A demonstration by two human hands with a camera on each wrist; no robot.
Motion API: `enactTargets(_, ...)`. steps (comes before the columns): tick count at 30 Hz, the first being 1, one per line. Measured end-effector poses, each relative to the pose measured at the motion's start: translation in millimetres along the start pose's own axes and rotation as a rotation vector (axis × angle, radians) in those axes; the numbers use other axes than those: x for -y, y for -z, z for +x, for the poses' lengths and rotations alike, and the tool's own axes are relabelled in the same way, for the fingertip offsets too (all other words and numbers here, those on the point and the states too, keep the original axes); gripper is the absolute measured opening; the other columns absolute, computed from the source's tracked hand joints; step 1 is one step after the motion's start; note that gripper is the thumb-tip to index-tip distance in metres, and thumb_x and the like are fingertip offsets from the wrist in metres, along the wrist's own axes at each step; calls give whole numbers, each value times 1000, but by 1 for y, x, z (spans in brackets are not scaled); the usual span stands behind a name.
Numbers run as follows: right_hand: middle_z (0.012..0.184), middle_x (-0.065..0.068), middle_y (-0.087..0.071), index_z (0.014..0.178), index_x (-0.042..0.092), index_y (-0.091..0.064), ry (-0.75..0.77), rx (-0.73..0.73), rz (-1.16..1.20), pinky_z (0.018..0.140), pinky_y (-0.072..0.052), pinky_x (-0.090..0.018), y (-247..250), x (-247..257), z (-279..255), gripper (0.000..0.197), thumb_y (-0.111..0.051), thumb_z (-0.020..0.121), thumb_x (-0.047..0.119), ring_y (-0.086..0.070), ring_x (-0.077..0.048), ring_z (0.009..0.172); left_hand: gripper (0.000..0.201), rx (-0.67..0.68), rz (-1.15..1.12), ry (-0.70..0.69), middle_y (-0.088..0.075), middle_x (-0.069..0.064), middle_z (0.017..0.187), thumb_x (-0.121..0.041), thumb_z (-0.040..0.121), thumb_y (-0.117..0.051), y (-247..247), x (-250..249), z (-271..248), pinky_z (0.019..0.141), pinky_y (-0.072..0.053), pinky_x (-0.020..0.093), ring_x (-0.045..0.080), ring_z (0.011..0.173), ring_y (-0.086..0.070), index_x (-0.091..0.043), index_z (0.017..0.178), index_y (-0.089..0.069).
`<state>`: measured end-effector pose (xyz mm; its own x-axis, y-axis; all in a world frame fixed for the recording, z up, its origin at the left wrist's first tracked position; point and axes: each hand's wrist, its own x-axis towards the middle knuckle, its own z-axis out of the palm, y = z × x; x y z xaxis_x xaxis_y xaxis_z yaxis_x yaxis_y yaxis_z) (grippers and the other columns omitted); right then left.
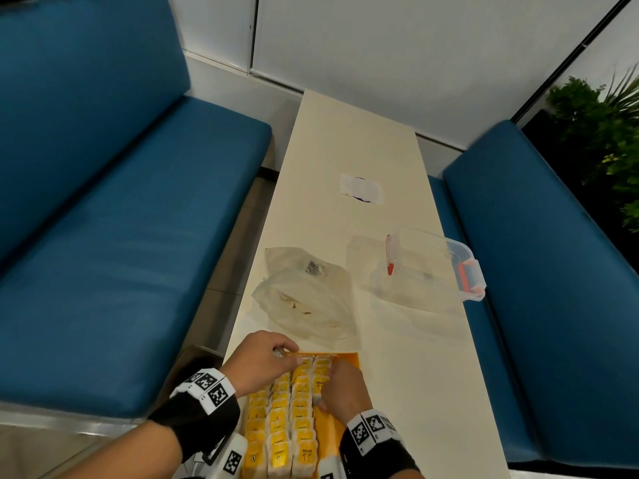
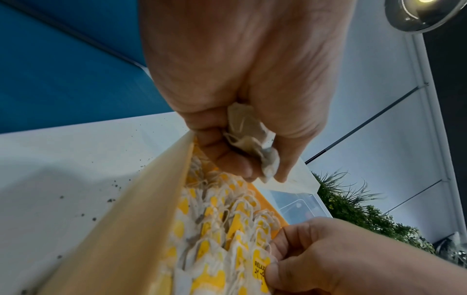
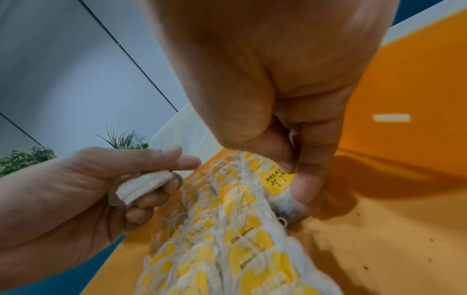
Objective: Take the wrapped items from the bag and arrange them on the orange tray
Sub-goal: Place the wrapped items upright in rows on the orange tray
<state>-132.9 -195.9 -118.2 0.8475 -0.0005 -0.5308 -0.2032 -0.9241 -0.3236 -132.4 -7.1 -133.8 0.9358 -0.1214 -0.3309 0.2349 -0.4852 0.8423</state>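
Rows of white tea bags with yellow tags (image 1: 280,433) fill the left side of the orange tray (image 1: 350,358) at the table's near end. My left hand (image 1: 273,354) hovers over the tray's far left corner and grips a small bundle of tea bags (image 2: 248,137), also seen as a white stack (image 3: 144,185). My right hand (image 1: 337,385) is down in the tray, thumb and finger pinching a tea bag by its yellow "RELAX" tag (image 3: 275,179) at the right edge of the rows. The crumpled clear bag (image 1: 307,295) lies just beyond the tray.
A clear plastic box with orange clips (image 1: 432,267) stands at the right, past the bag. A white paper scrap (image 1: 361,188) lies farther up the narrow table. Blue benches (image 1: 121,254) flank both sides. The tray's right strip (image 1: 332,440) shows bare orange.
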Motion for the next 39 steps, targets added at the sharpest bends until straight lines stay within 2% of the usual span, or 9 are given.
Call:
enactTargets(3, 108, -3, -71, 94, 20, -61, 12, -28, 17, 71, -44, -18, -4, -3, 2, 20, -71, 79, 13, -67, -18, 100, 19, 5, -43, 5, -75, -17, 94, -44, 99, -62, 1, 0, 1, 86, -54, 24, 1, 93, -67, -32, 100, -77)
enactTargets(6, 113, -2, -68, 102, 18, -58, -7, -33, 35, 73, -42, -18, -2, -5, 2, 25, -71, 82, 13, -65, -18, 106, 38, 17, -212, 91, -73, -7, 104, -50, 105, -46, 8, -6, 1, 73, -54, 20, 12, 101, -68, -27, 104, -76)
enactTargets(8, 110, -5, -68, 100, 15, -56, -30, -42, 64, 71, -45, -21, 1, -5, 1, 18, -64, 84, 12, -65, -20, 100, 50, 61, -360, 187, -72, 5, 100, -54, 105, -39, 14, -11, 0, 63, -57, 23, 23, 89, -70, -22, 104, -78)
enactTargets(11, 99, -4, -67, 97, 12, -59, 17, -125, 99, 69, -48, -25, 13, -4, -4, 11, -55, 87, 10, -61, -17, 86, 60, 106, -544, 277, -69, 16, 93, -58, 104, -37, 20, -17, -1, 71, -61, 39, 28, 87, -69, -14, 103, -78)
enactTargets(16, 90, 10, -60, 91, 24, -65, 481, -268, 282, 71, -45, -10, 36, 18, -21, 13, -67, 86, 12, -60, -5, 80, 63, 157, -756, 354, -70, 24, 105, -54, 105, -40, 15, -27, 0, 86, -62, 48, 35, 100, -71, -2, 110, -73)
enactTargets(20, 102, 16, -50, 114, 45, -62, 662, -94, 194, 81, -48, -16, 37, 29, -28, 34, -69, 86, 28, -58, -3, 90, 65, 209, -822, 352, -73, 26, 113, -56, 105, -40, 10, -32, 2, 88, -57, 44, 33, 100, -72, 0, 114, -72)
enactTargets(23, 110, 16, -48, 122, 40, -60, 664, -56, 120, 84, -52, -24, 31, 32, -26, 37, -65, 89, 25, -57, -4, 100, 64, 232, -857, 352, -74, 24, 114, -56, 105, -40, 9, -35, 2, 91, -57, 45, 34, 105, -73, 0, 119, -70)
enactTargets(30, 88, 11, -58, 88, 21, -64, 590, -171, 249, 72, -47, -16, 35, 31, -16, 15, -64, 85, 7, -58, -5, 80, 56, 279, -892, 325, -73, 19, 101, -52, 105, -42, 11, -31, 0, 86, -57, 46, 27, 86, -70, -4, 110, -71)
enactTargets(39, 89, 7, -62, 78, 23, -68, 621, -192, 457, 72, -57, -31, 58, 22, -3, 30, -64, 79, -7, -65, -14, 82, 21, 321, -883, 241, -72, 21, 110, -18, 99, -62, 13, -21, 5, 75, -57, 34, 26, 90, -67, -4, 108, -76)
